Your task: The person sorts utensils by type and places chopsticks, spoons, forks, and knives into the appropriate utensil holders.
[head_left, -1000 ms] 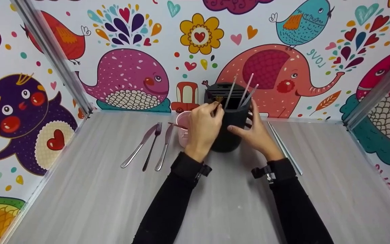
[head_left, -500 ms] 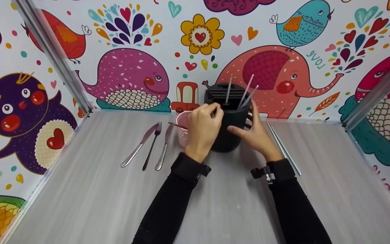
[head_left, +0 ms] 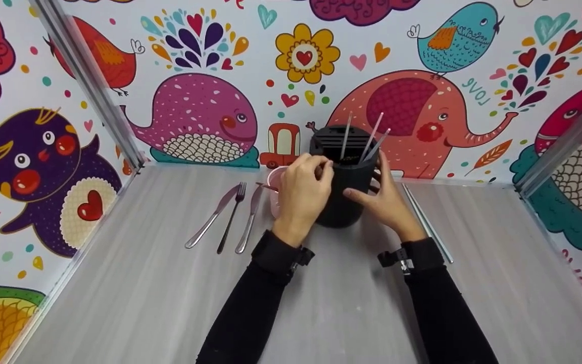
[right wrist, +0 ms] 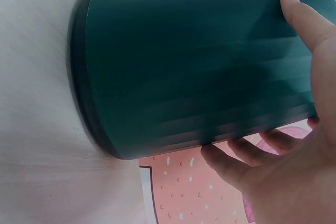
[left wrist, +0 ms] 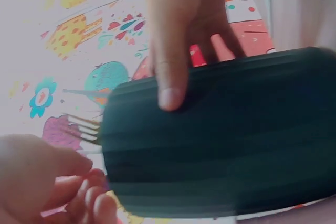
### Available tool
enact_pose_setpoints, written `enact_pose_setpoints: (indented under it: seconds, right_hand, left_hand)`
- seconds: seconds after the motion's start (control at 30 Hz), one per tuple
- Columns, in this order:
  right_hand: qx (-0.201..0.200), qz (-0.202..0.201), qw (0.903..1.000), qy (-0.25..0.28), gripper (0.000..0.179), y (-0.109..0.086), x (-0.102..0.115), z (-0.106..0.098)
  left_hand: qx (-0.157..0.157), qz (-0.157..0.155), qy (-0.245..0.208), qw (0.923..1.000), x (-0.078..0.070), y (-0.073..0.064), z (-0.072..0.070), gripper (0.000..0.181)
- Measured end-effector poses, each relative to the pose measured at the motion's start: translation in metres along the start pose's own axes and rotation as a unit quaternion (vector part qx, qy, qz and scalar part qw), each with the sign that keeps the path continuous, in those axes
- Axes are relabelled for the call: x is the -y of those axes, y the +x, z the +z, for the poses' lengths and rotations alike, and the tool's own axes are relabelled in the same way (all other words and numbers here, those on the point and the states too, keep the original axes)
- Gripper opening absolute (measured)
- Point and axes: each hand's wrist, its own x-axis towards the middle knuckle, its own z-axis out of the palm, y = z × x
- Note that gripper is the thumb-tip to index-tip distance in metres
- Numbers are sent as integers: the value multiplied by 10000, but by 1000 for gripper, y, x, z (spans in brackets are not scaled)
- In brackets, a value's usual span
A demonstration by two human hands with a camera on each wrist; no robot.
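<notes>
A dark green-black utensil holder (head_left: 339, 202), slotted on part of its top, stands near the back wall. My right hand (head_left: 387, 199) grips its right side, thumb on the front and fingers round the far side. My left hand (head_left: 303, 189) is at the rim's left front, fingers curled; in the left wrist view the left hand (left wrist: 58, 182) shows nothing between its fingers. Just beyond them, fork tines (left wrist: 84, 129) stick out of the holder's mouth. Several thin pale rods (head_left: 376, 136) stand in the holder.
Partly hidden behind my left hand is a pink cup (head_left: 275, 202) with a reddish-brown handle leaning in it. To its left lie two knives (head_left: 215, 217) and a fork (head_left: 231, 222). A pair of long chopsticks (head_left: 427, 222) lies at the right. Printed walls enclose the table.
The fork at the left fingertips has dropped into the holder and away from my left hand. One rod in the holder has shifted. My right hand has kept its grip.
</notes>
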Motion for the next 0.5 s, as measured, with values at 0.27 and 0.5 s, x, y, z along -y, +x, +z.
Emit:
enact_pose_setpoints:
  seconds: [0.27, 0.5]
  right_hand:
    - [81, 130, 9998, -155, 126, -3, 1, -3]
    - [132, 269, 9994, -191, 124, -2, 0, -3]
  left_hand:
    - [655, -180, 56, 9977, -12, -1, -34, 24]
    - [886, -490, -33, 9949, -6, 4, -70, 31]
